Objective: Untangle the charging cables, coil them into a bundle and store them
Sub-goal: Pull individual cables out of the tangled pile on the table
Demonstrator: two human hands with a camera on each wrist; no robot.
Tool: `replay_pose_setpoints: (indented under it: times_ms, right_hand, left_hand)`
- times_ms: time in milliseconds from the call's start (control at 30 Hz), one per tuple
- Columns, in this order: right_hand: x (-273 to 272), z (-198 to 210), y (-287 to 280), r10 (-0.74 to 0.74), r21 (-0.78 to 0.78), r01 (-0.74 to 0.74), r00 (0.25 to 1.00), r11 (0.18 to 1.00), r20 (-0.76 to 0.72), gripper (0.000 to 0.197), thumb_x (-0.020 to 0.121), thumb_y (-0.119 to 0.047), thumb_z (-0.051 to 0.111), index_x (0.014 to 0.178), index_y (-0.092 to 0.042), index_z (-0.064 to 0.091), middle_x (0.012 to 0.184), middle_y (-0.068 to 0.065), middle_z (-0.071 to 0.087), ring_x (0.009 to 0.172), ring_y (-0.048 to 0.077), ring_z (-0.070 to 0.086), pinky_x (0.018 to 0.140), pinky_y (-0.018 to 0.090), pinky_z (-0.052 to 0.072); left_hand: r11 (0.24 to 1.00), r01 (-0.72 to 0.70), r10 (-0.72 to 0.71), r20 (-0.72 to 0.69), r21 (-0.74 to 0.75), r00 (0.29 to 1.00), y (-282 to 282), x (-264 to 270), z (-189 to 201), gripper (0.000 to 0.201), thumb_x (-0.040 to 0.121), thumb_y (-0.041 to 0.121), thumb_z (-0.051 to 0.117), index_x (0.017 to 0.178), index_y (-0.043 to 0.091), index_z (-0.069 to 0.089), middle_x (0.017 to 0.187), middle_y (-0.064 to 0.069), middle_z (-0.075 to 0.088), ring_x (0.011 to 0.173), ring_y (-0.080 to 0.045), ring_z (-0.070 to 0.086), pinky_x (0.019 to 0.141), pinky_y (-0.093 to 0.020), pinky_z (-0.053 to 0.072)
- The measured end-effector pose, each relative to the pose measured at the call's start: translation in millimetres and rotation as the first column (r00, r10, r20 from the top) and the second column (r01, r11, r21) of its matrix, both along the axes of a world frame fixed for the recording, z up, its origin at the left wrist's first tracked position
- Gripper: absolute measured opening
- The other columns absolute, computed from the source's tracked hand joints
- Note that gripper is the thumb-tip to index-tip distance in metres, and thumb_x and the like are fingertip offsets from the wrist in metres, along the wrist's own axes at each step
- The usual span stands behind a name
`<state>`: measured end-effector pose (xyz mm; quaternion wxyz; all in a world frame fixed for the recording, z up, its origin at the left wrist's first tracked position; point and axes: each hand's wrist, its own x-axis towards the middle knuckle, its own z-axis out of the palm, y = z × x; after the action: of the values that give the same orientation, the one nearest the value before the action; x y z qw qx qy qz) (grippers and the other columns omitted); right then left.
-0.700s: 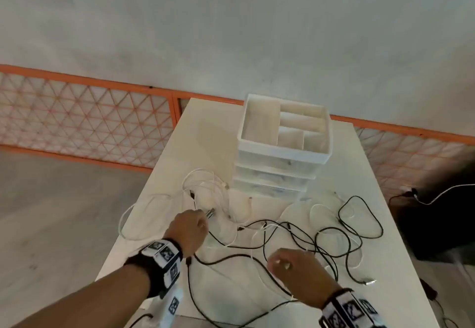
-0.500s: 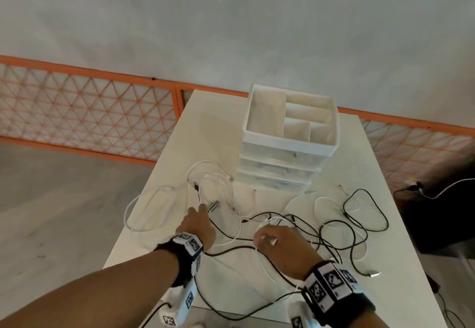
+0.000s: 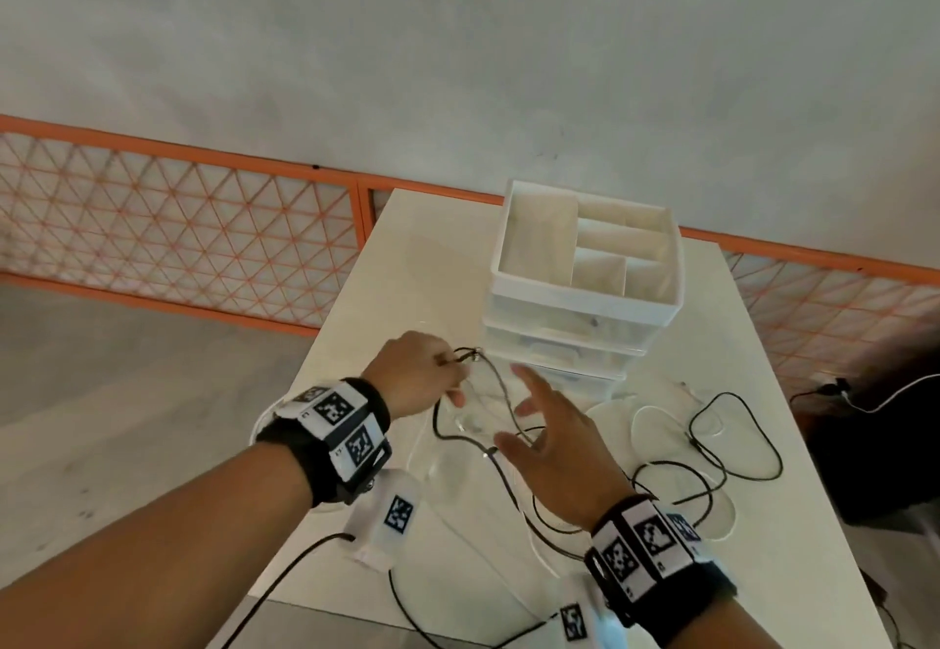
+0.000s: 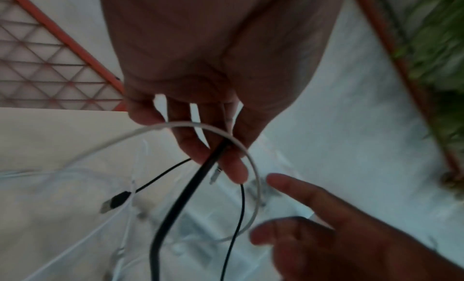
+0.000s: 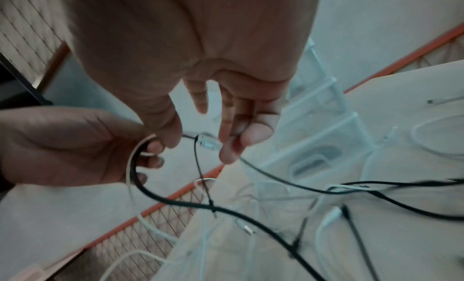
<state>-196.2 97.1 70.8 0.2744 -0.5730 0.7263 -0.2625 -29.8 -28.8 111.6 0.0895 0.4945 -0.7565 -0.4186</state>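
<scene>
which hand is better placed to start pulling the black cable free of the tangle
Right, probably. The left hand already pinches black cable and white cable ends, anchoring them. The right hand is open and empty beside the hanging loops, free to draw the strand out.

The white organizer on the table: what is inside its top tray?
The white organizer has an open top tray with bare dividers and no cables inside. Its translucent drawers below hide their contents.

Motion blur smears the cables (image 4: 175, 204) in both wrist views, the left hand (image 3: 417, 373) covers its own fingertips from the head camera, and the drawer unit's (image 3: 580, 322) contents stay unreadable.
</scene>
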Motion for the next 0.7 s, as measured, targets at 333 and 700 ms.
replay_pose_setpoints:
  times_ms: [333,700]
  right_hand:
    - [-29,-7,-25,-0.202,0.117,0.219,0.969,0.969,-0.140,0.031,0.103,-0.038,0.044,0.093,-0.021,0.067,0.102,0.001,0.074,0.101,0.026,0.067,0.090,0.036,0.051]
    - [-51,58,-13,-0.311,0.006,0.311,0.950,0.950,-0.026,0.056,0.082,-0.017,0.065,0.133,-0.034,0.049,0.072,-0.001,0.062,0.075,0.014,0.061,0.064,0.021,0.043]
  left_hand:
    - [0.996,-0.062,0.082,-0.489,0.057,0.868,0,1,81,0.011,0.098,0.013,0.057,0.095,0.007,0.066,0.084,-0.009,0.077,0.073,-0.023,0.071,0.067,-0.035,0.052]
    - [0.995,0.003,0.036,-0.387,0.102,0.921,-2,5,63,0.020,0.100,0.002,0.049,0.105,0.010,0.066,0.081,-0.009,0.072,0.064,-0.016,0.064,0.064,-0.028,0.053]
